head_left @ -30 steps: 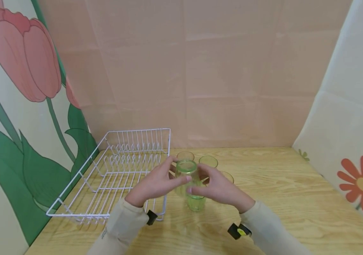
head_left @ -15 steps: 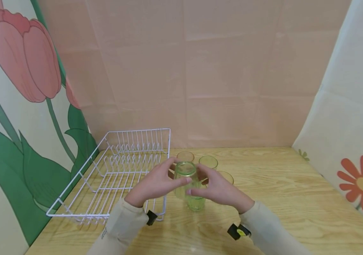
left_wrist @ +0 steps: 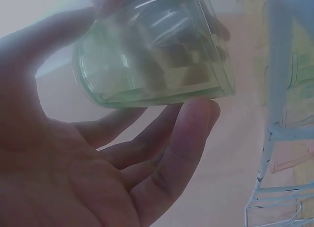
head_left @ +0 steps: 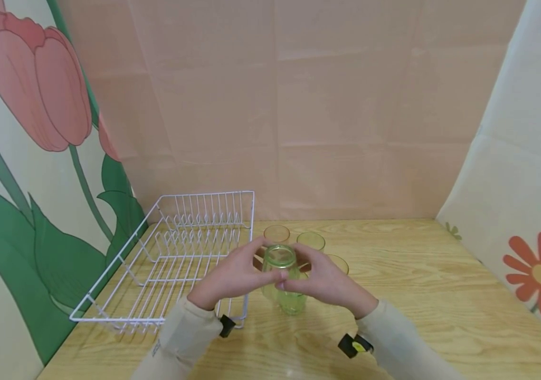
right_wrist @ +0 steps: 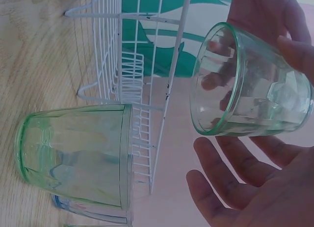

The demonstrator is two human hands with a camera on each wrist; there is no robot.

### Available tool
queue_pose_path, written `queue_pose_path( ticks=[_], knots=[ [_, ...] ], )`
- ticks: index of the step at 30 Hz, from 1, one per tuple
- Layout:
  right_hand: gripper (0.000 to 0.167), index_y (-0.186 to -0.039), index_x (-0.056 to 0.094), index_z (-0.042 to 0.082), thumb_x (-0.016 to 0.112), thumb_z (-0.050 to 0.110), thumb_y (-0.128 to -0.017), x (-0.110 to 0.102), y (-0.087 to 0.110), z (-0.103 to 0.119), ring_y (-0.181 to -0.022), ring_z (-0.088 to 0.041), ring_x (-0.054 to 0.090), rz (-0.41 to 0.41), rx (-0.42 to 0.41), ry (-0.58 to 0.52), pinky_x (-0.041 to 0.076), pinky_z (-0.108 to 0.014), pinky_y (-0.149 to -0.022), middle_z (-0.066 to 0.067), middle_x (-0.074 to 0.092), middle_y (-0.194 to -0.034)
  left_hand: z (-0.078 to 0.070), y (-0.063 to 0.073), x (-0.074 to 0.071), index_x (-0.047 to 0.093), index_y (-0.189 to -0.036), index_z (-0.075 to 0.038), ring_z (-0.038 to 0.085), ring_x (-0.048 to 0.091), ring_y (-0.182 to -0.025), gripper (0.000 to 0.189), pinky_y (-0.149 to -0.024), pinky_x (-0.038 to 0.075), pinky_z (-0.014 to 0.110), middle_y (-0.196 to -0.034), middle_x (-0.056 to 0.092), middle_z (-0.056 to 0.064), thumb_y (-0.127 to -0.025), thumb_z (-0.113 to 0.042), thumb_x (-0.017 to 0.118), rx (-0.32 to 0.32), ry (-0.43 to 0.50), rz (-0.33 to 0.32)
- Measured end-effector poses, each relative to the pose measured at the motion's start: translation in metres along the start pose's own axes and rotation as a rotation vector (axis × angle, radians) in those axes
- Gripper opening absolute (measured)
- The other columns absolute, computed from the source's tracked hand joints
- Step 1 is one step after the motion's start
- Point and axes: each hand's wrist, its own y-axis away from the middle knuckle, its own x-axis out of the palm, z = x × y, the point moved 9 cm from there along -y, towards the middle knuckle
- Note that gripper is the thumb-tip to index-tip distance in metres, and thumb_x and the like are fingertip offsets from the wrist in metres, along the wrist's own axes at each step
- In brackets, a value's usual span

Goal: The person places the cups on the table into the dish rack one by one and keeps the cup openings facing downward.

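Between both hands hangs a clear green drinking glass [head_left: 280, 257], upside down with its mouth toward the table. My left hand [head_left: 237, 270] holds its left side, and my right hand [head_left: 322, 275] holds its right side. In the head view the thumbs meet on the near side. The right wrist view, turned sideways, shows the held glass [right_wrist: 250, 84] apart from a second green glass [right_wrist: 78, 153] standing upright on the table. From the head, this standing glass [head_left: 292, 304] appears below the thumbs, partly hidden by the hands.
A white wire dish rack [head_left: 156, 321] stands on the wooden table [head_left: 413, 295] to the left. Behind the hands are a reddish glass [head_left: 276, 233], a yellow-green glass [head_left: 311, 240] and an amber-rimmed glass [head_left: 340, 263]. A pink cloth backdrop [head_left: 327, 132] closes off the back.
The upside-down glass has come down slightly in the head view. Both hands keep their hold on it and have hardly shifted. The rack and other glasses stay put.
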Motion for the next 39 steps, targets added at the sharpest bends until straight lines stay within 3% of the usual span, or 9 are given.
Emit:
queue_pose_path(
  ticks=[6, 13, 25, 34, 39],
  knots=[
    [0.062, -0.134, 0.057, 0.027, 0.084, 0.040, -0.079, 0.001, 0.000, 0.000, -0.103, -0.017, 0.060, 0.008, -0.005, -0.016, 0.047, -0.046, -0.093, 0.012, 0.065, -0.114, 0.001, 0.000, -0.001, 0.056, -0.134, -0.024, 0.018, 0.066, -0.093, 0.055, -0.073, 0.055, 0.036, -0.114, 0.064, -0.003, -0.086, -0.043, 0.077, -0.001, 0.011, 0.023],
    [0.068, -0.139, 0.055, 0.023, 0.083, 0.040, -0.080, 0.003, 0.001, -0.001, -0.104, -0.017, 0.060, 0.029, 0.009, -0.020, 0.047, -0.049, -0.094, 0.010, 0.065, -0.116, -0.002, 0.002, -0.004, 0.058, -0.135, -0.020, 0.018, 0.065, -0.091, 0.056, -0.074, 0.055, 0.033, -0.111, 0.065, -0.003, -0.087, -0.042, 0.077, 0.027, -0.020, 0.011],
    [0.060, -0.133, 0.058, 0.021, 0.083, 0.038, -0.081, 0.007, 0.001, -0.004, -0.107, -0.019, 0.060, 0.069, 0.021, -0.026, 0.047, -0.055, -0.096, 0.006, 0.065, -0.118, 0.002, 0.008, -0.016, 0.059, -0.130, -0.018, 0.017, 0.067, -0.087, 0.051, -0.070, 0.055, 0.033, -0.110, 0.066, 0.000, -0.088, -0.043, 0.075, -0.001, -0.042, -0.012],
    [0.064, -0.139, 0.054, 0.021, 0.082, 0.033, -0.083, 0.008, 0.003, -0.010, -0.107, -0.019, 0.061, 0.078, 0.045, -0.007, 0.047, -0.052, -0.094, -0.001, 0.066, -0.121, 0.018, 0.011, -0.054, 0.058, -0.132, -0.013, 0.019, 0.066, -0.093, 0.058, -0.071, 0.054, 0.034, -0.112, 0.066, 0.003, -0.088, -0.046, 0.074, -0.108, -0.104, -0.100],
    [0.063, -0.139, 0.054, 0.020, 0.081, 0.032, -0.083, 0.006, 0.004, -0.012, -0.109, -0.023, 0.062, 0.058, 0.060, 0.004, 0.047, -0.050, -0.095, 0.000, 0.066, -0.123, 0.037, 0.013, -0.082, 0.053, -0.134, -0.002, 0.026, 0.062, -0.101, 0.068, -0.077, 0.054, 0.039, -0.116, 0.064, 0.013, -0.088, -0.047, 0.073, -0.206, -0.172, -0.148]
  ],
)
